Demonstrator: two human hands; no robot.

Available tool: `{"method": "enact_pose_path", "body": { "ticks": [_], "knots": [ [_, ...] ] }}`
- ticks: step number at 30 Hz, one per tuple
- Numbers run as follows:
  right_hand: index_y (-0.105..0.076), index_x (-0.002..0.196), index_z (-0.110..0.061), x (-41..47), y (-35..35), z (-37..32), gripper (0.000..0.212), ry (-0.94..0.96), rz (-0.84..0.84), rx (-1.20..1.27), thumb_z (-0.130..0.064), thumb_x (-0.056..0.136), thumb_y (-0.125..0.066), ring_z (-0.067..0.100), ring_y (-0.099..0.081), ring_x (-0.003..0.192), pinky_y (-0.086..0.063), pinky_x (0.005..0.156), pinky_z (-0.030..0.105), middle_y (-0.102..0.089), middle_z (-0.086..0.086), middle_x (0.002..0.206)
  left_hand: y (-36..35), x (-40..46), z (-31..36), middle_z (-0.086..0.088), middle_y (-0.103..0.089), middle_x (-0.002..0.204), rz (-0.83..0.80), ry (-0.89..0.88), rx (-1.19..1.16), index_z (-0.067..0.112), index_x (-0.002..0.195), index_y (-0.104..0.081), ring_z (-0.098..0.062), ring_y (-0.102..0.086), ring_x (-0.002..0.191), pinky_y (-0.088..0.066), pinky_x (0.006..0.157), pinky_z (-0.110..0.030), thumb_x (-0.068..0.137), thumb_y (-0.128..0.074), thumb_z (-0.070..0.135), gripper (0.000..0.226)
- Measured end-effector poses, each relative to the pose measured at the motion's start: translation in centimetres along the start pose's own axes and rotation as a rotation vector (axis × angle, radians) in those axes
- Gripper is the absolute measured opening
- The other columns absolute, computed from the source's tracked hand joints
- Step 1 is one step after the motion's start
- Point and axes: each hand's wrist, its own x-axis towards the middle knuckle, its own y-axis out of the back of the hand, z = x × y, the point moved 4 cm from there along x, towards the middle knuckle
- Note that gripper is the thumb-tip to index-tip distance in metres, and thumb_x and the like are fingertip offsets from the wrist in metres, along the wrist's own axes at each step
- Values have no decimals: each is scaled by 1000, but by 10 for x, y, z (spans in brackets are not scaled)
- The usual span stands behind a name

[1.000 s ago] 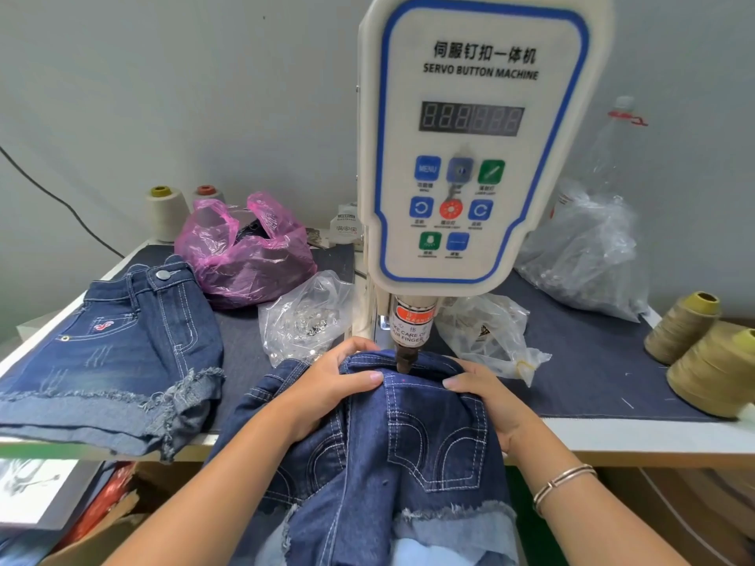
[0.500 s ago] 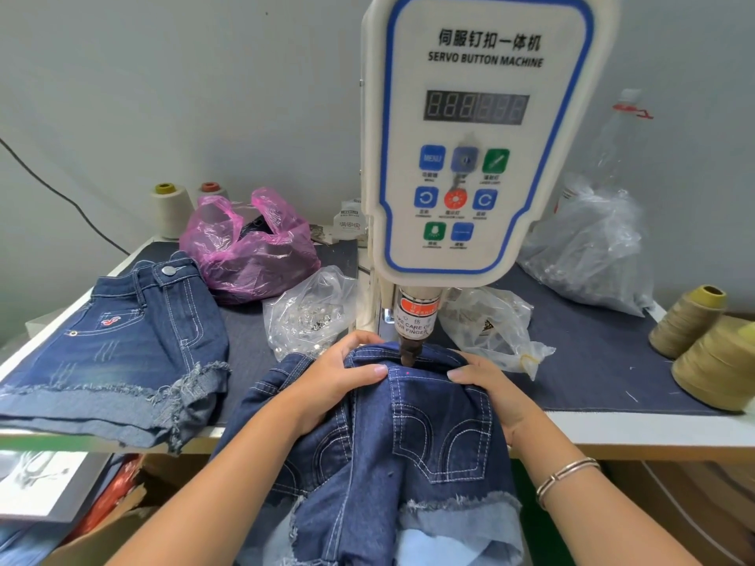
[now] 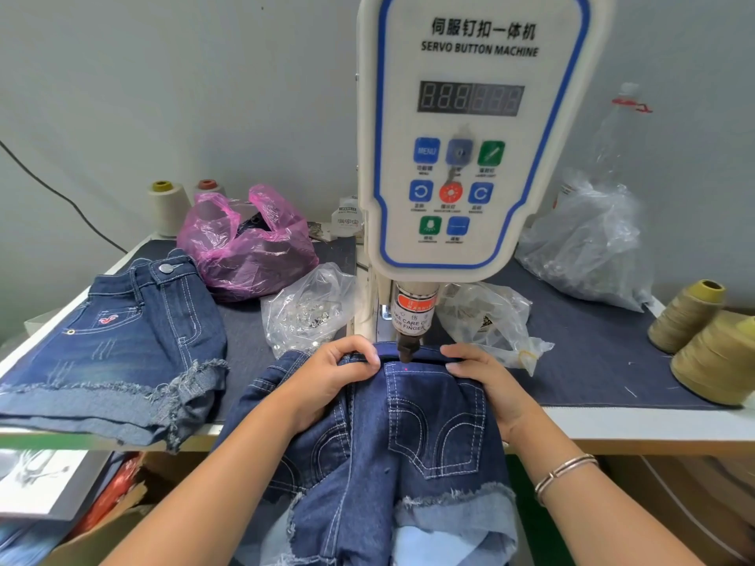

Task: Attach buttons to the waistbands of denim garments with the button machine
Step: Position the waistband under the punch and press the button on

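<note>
Denim shorts: dark blue, white-stitched pockets, frayed hems; draped off table edge at 6 o'clock, waistband under button machine punch. Left hand pinches waistband at 9 o'clock of punch; right hand grips it at 3 o'clock, likely tensioning fabric while clearing fingers.

denim shorts under button machine, finished shorts left, thread cones right
</note>
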Motion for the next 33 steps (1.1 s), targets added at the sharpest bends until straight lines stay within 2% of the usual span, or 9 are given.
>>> {"method": "enact_pose_path", "body": {
  "ticks": [3,5,7,11,15,18,23,27,33],
  "knots": [
    [-79,68,-19,-1,-1,0,23,-2,-1,-9,-5,66,-61,16,-72,70,-56,59,25,-75,4,77,-1,0,2,-3,-70,102,12,-14,46,25,73,-73,-18,-64,98,-49,91,-29,86,-65,2,28],
    [-79,69,-18,-2,-2,-1,24,1,2,2,-5,66,-60,17,-72,69,-56,58,25,-75,5,77,-3,-1,3,7,-74,99,5,-21,78,27,79,-76,-7,-67,95,-50,81,-17,92,-57,-2,37],
    [-79,65,-17,-2,-2,-1,23,10,10,9,-4,66,-59,16,-72,66,-55,55,24,-74,4,73,-3,0,4,9,-74,96,4,-17,83,27,79,-76,-4,-68,93,-49,78,-13,93,-54,-4,40],
    [-79,65,-15,-4,-4,-3,32,21,-12,-38,3,75,-54,16,-72,69,-56,57,23,-75,4,75,-1,0,4,0,-71,98,18,-31,89,25,72,-73,-14,-66,97,-51,86,-21,86,-60,3,29],
    [-79,96,-16,-7,-10,-4,41,-13,-84,-100,5,89,-45,20,-71,94,-57,73,27,-73,10,107,-1,1,1,1,-74,101,-8,-18,55,23,74,-76,-11,-68,97,-51,79,-18,90,-53,-8,41],
    [-76,106,-17,-8,-13,-5,35,-19,-132,-92,-2,81,-57,22,-69,99,-57,76,28,-70,12,116,-3,0,4,6,-74,97,-14,-27,63,25,78,-76,-8,-68,93,-50,78,-16,87,-57,-4,35],
    [-74,111,-16,-8,-14,-6,42,-9,-155,-36,-2,74,-62,25,-68,103,-56,79,29,-67,14,121,-4,-1,4,7,-72,103,-28,-26,63,30,89,-71,-10,-67,96,-51,79,-20,82,-61,11,23],
    [-69,117,-12,-4,-12,-5,46,-6,-159,5,-3,74,-58,29,-66,108,-56,81,31,-64,18,124,-3,-1,3,8,-70,113,-44,-14,59,34,98,-69,-12,-67,103,-52,83,-22,82,-66,15,25],
    [-63,124,-8,-2,-10,-5,51,1,-177,13,-4,73,-57,30,-63,112,-55,86,33,-63,19,127,-4,-2,4,13,-68,116,-58,-20,58,35,102,-69,-9,-66,106,-51,82,-17,82,-67,13,30]
  ]
}}
